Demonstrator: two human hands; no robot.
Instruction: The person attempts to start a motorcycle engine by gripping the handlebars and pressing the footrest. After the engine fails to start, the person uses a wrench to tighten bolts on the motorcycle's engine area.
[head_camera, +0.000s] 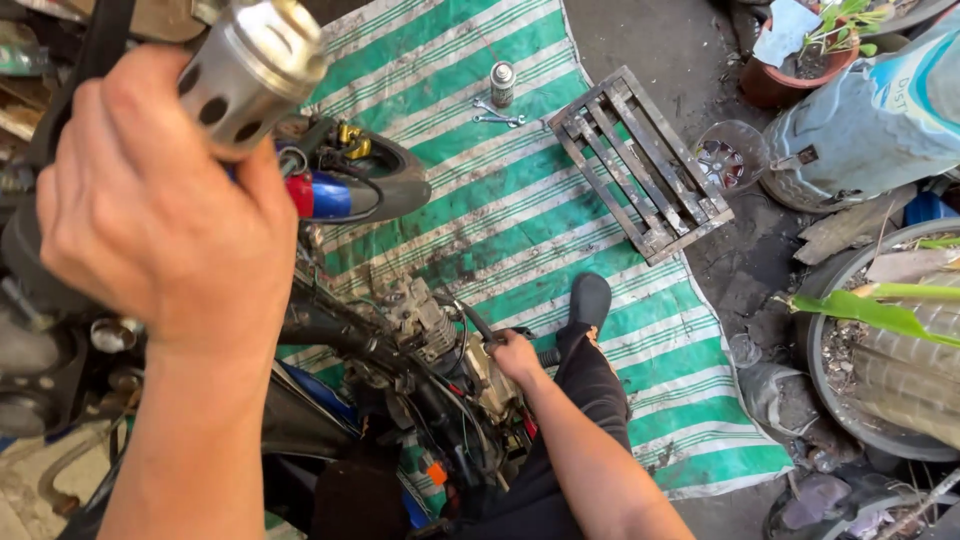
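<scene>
The left hand (150, 210) is raised close to the camera, its grip wrapped around a silver perforated metal cylinder (250, 65), which sits at the upper end of the stripped motorcycle frame (400, 350); the right hand (515, 355) is lower down, closed on a dark-handled tool (478, 322) whose tip points into the engine block (425, 320) at the frame's middle. A blue and red part (325, 195) lies just beyond the cylinder, against a dark curved fender (395, 185). Past the frame, on the green and white striped tarp (520, 210), lie a small spray can (502, 83) and a wrench (498, 118), with a metal grate (640, 165) further out at the tarp's edge. A judgement on doing this well: keep the cylinder steady and clear of the wiring; seat the tool squarely before turning; brace the frame so it cannot shift.
</scene>
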